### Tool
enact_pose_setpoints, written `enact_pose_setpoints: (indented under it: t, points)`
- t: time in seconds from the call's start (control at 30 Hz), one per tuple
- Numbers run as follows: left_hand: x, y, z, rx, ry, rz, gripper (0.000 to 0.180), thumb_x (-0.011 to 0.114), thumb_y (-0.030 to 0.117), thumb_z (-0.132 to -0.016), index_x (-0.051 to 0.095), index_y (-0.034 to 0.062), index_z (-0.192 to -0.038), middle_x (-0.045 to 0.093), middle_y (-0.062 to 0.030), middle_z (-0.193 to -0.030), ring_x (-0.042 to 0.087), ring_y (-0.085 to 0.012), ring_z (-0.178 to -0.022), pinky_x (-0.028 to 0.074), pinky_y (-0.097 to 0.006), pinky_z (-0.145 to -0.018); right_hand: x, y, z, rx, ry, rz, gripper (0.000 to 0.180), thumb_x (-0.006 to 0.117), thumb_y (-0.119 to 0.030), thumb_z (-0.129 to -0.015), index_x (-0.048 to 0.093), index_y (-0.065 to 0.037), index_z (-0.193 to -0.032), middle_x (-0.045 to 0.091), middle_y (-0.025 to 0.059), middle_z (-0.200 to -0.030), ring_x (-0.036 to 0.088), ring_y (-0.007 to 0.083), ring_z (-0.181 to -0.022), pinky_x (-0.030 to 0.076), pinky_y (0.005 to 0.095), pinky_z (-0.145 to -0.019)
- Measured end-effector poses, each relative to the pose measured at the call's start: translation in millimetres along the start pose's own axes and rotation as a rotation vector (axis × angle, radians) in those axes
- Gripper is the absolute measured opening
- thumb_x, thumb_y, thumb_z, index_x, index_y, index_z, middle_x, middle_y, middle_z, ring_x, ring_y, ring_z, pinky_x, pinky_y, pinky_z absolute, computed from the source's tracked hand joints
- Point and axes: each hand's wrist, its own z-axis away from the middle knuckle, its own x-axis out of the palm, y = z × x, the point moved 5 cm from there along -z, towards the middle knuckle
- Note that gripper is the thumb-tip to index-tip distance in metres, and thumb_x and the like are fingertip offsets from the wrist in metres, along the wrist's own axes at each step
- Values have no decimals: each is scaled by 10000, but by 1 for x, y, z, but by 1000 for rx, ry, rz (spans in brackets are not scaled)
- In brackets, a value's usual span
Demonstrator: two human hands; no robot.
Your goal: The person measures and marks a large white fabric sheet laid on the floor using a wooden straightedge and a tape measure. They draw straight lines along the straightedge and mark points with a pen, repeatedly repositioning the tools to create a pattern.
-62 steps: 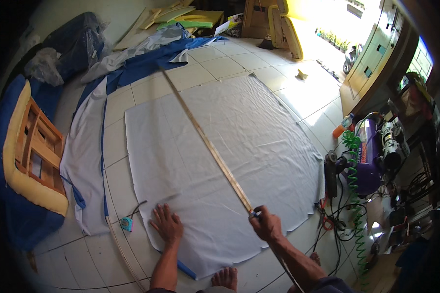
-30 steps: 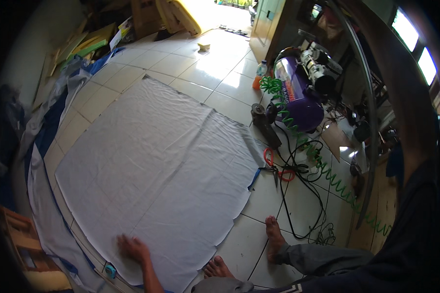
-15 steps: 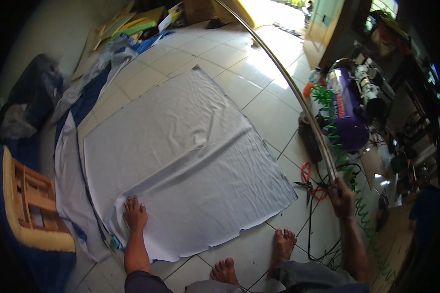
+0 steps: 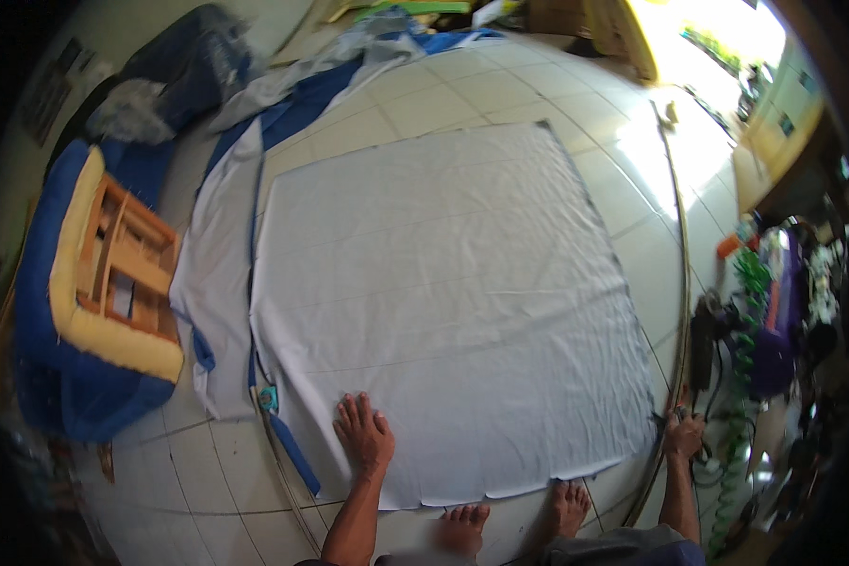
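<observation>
A large pale grey fabric sheet [image 4: 453, 283] lies spread on the tiled floor, lightly wrinkled. My left hand [image 4: 364, 436] presses flat on its near left part, fingers spread. At the sheet's near right corner, my right hand [image 4: 684, 436] is closed on a long thin strip [image 4: 686, 283], which runs along the right side toward the bright doorway. Dark blades and a bit of red, seemingly scissors [image 4: 663, 417], show beside these fingers, partly hidden. A small teal tool [image 4: 269, 398] and another thin strip [image 4: 288, 491] lie by the sheet's left edge.
On the left stands a blue upholstered piece with yellow foam and a wooden frame [image 4: 127, 269]. Grey-and-blue fabric [image 4: 219, 274] lies crumpled alongside the sheet. A purple tank [image 4: 775, 358], a coiled green hose [image 4: 740, 377] and cables crowd the right. My bare feet are at the near edge.
The view has swung left. The long strip has come down from a raised slant to near the floor. The sheet's big fold is flattened, and my left hand has moved right across the fabric.
</observation>
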Motion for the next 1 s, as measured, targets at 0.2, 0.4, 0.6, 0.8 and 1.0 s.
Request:
enact_pose_setpoints:
  t: [0.2, 0.4, 0.6, 0.8, 1.0]
  points:
    - [8, -7, 8, -175, 65, 134, 591, 522, 283, -1033, 403, 61, -1568, 319, -258, -1646, 261, -465, -1533, 220, -663, -1203, 21, -251, -156, -570, -110, -536, 390, 490, 9, -945, 662, -97, -1280, 636, 237, -1218, 650, 432, -1086, 549, 499, -896]
    - [15, -2, -1, -176, 40, 54, 628, 529, 336, -1026, 401, 42, -1566, 309, -295, -1636, 275, -500, -1513, 243, -676, -1177, 47, -498, -215, -1124, -293, -298, 762, 541, 43, -898, 470, -347, -1548, 359, 104, -1648, 393, 355, -1488, 465, 590, -1083]
    - [15, 33, -42, -57, 106, -88, 638, 504, 363, -1036, 393, 74, -1593, 296, -258, -1661, 276, -471, -1524, 234, -650, -1200, 141, -483, -277, -939, -600, -86, 1091, 616, 107, -788, 242, -483, -1626, 184, 31, -1743, 186, 368, -1591, 311, 664, -1206]
    - [17, 79, -191, 421, 246, 4, 580, 559, 369, -1017, 496, 130, -1542, 393, -209, -1628, 342, -416, -1508, 293, -521, -1234, 180, -349, -352, -871, -615, -147, 1103, 521, 172, -731, 243, -368, -1651, 208, 171, -1717, 259, 378, -1564, 270, 531, -1272]
    - [-22, 74, -349, 172, 115, -185, 566, 590, 335, -1006, 507, 101, -1515, 420, -178, -1614, 358, -401, -1496, 300, -577, -1210, 110, -274, -239, -343, -1440, -368, 895, 532, 61, -853, 311, -322, -1631, 601, 168, -1213, 694, 336, -996, 655, 582, -830]
